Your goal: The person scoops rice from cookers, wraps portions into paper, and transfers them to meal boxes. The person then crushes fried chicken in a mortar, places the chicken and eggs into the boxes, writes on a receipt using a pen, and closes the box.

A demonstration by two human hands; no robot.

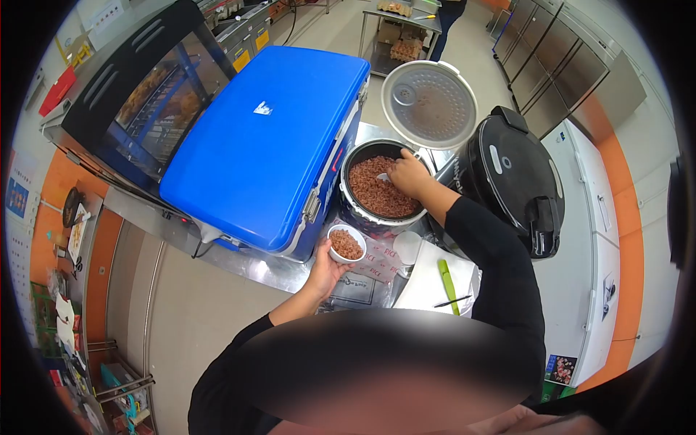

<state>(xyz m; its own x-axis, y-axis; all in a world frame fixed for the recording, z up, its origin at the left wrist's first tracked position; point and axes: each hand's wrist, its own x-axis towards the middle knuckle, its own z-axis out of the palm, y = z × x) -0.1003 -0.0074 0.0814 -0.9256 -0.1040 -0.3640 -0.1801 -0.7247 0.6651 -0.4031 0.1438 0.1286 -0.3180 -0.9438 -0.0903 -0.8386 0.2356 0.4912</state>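
My left hand (326, 274) is closed round a small white bowl (334, 251) filled with reddish-brown cooked rice (346, 244). It is held up in front of the blue cooler box. My right hand (410, 176) reaches over the rim of an open rice cooker (348, 197) that holds much of the same rice (377, 199). Its fingers are closed on a white scoop (383, 177), of which only a small part shows at the rice. The cooker's round lid (435, 109) stands raised behind the pot.
The blue cooler box (268, 138) stands left of the cooker, and a black-lidded cooker (511, 174) on the right. In front lie printed plastic bags (375, 262), a white cup (407, 248) and a green strip (446, 281) with a black pen. Another person (449, 18) stands far back.
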